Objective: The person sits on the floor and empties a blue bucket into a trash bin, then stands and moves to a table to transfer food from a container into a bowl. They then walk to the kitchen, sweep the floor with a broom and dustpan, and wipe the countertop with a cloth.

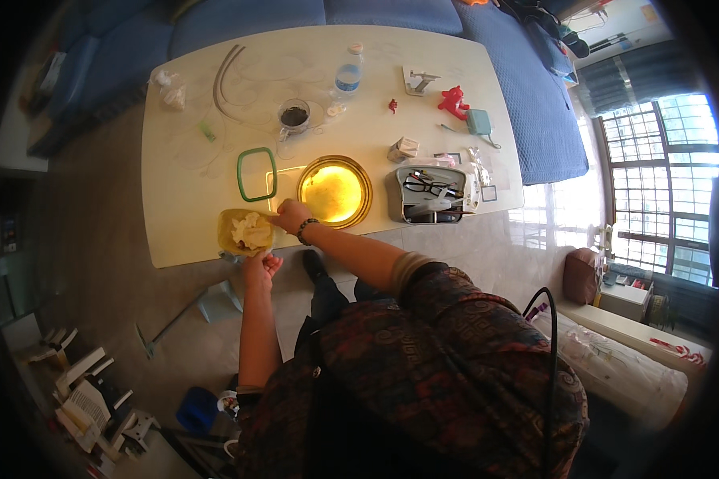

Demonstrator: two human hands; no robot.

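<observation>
At the near left edge of the white table, a yellowish container (223, 226) holds crumpled pale paper or tissue (253, 232). My left hand (262, 267) is at its near side, palm partly turned up; its grip on the container is partly hidden. My right hand (292, 215), with a beaded bracelet at the wrist, has its fingers closed at the container's right rim. Just beyond lies a green rectangular rim or lid (239, 173). A round golden tray (366, 191) shines brightly to the right of my right hand.
A grey bin (398, 197) holds glasses and pens. Farther back stand a glass mug (293, 117), a plastic bottle (349, 72), a red figure (453, 102) and a metal stand (420, 82). A long-handled dustpan (220, 302) is on the floor at left.
</observation>
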